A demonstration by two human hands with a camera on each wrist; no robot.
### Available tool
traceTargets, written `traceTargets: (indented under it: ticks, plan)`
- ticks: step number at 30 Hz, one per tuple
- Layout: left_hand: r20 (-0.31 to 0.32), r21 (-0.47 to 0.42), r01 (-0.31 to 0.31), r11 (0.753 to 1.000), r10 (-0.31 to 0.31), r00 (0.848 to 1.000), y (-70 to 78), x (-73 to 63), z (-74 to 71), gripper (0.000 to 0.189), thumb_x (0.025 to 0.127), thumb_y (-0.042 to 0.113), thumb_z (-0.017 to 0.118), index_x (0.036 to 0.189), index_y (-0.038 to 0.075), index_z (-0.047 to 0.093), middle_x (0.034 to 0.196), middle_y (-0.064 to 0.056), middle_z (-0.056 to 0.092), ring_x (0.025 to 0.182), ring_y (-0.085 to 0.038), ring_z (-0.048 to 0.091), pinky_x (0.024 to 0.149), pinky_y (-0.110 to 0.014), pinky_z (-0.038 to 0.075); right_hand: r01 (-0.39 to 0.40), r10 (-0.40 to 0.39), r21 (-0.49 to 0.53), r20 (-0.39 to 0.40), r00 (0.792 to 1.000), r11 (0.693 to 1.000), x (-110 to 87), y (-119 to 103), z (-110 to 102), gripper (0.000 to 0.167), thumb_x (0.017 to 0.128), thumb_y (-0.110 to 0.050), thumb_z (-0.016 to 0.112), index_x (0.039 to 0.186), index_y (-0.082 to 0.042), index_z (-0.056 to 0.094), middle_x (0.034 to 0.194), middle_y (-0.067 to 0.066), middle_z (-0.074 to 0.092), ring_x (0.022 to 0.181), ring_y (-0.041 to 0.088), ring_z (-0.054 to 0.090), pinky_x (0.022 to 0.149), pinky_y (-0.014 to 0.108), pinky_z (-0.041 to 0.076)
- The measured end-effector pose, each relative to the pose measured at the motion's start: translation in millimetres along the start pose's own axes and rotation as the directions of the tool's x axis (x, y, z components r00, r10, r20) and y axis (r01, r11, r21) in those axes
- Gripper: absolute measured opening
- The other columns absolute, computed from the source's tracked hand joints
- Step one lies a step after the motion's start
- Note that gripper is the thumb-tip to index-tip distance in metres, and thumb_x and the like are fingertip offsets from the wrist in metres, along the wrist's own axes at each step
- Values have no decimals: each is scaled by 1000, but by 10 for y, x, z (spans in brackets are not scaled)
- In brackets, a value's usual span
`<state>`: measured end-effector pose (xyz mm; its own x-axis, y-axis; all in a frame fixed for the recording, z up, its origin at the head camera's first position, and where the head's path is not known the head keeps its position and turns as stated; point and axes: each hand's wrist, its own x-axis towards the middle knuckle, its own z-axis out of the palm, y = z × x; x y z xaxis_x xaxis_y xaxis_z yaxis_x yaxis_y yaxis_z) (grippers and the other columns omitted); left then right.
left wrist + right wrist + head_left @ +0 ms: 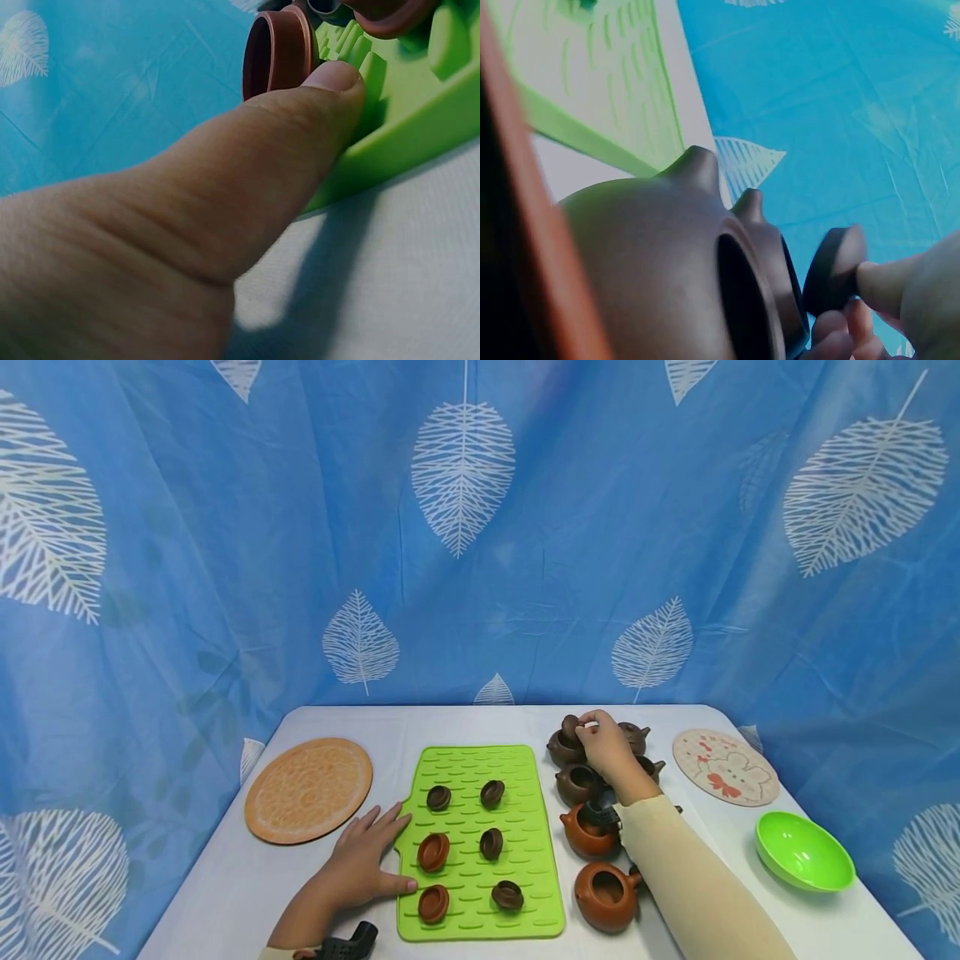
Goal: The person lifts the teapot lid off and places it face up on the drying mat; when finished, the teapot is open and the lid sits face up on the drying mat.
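Observation:
My right hand [611,756] pinches a dark brown teapot lid [570,727] by its edge, over the mouth of the farthest dark teapot [558,753]. In the right wrist view that lid [836,266] is tilted on its side, close to the teapot's opening. With fingers spread, my left hand [356,864] rests at the left edge of the green mat [472,760]. Its thumb [300,112] lies on the mat's rim near a reddish lid [433,903]. Several more lids, dark brown and reddish, lie on the mat.
Lidless teapots line the mat's right side, dark ones [576,787] behind reddish ones [600,906]; my right forearm partly hides a second row. A rabbit-printed round mat [731,760] and a green bowl [806,852] sit at right, an orange round mat [307,789] at left.

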<state>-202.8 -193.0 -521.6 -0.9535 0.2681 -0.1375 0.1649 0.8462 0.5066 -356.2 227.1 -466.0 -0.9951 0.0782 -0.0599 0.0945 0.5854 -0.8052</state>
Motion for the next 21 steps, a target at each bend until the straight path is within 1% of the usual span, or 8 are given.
traceTargets:
  ticks: [4,7,8,11,14,16,18,21]
  plan:
    - [-5,-1,-3,1000,3,1000,-1,-1,2,110,68,70,88,159,23,48,173,-1,30,160,-43,17,126,-70,9,-15,17,127,-14,1000,992,12,4,-13,29,112,-20,45,135,-3,50,118,18,63,101,26,63,75,31,52]
    - [-9,-5,-4,1000,4,1000,6,-3,-2,110,68,70,88,159,22,48,173,-1,30,160,-43,17,126,-70,9,-37,33,249,20,999,968,27,-2,-17,33,113,-18,44,139,2,48,111,15,65,91,18,63,71,25,54]
    - [-10,-6,-5,1000,5,1000,8,-3,-3,110,68,69,88,159,22,48,173,-1,30,160,-43,17,126,-70,9,-54,43,301,42,998,952,34,-4,-17,34,113,-17,44,141,2,47,108,14,64,88,15,62,70,23,54]
    - [-11,-10,-5,1000,5,1000,13,-4,-6,110,68,69,88,159,22,48,173,-1,30,160,-43,17,126,-71,9,-129,79,461,127,989,878,46,4,-25,37,113,-14,43,146,1,43,105,9,62,80,9,58,66,19,53]
    - [-11,-10,-1,1000,1,1000,18,-5,-7,110,68,69,88,159,22,47,173,-1,30,160,-43,17,126,-70,10,-215,109,606,208,972,766,57,27,-31,36,113,-10,40,148,-2,41,106,7,61,77,6,56,63,16,50]
    - [-12,-9,3,1000,-3,1000,21,-5,-7,111,68,69,88,159,22,47,173,-1,30,160,-42,17,126,-70,10,-252,118,662,241,963,706,59,42,-34,34,113,-7,38,147,-3,42,106,6,62,76,5,55,61,15,49]
    - [-12,-8,6,1000,-6,1000,24,-6,-7,111,68,69,88,159,22,47,173,-1,30,160,-42,17,126,-70,10,-276,122,682,265,956,677,54,51,-38,33,113,-6,36,146,-4,43,106,6,63,75,4,55,60,15,48]
    - [-13,-11,7,1000,-7,1000,23,-8,-6,111,67,69,88,159,22,47,173,0,30,160,-42,17,126,-70,10,-297,135,680,281,950,670,47,61,-43,31,113,-8,37,143,-6,45,105,5,63,73,4,54,59,15,47]
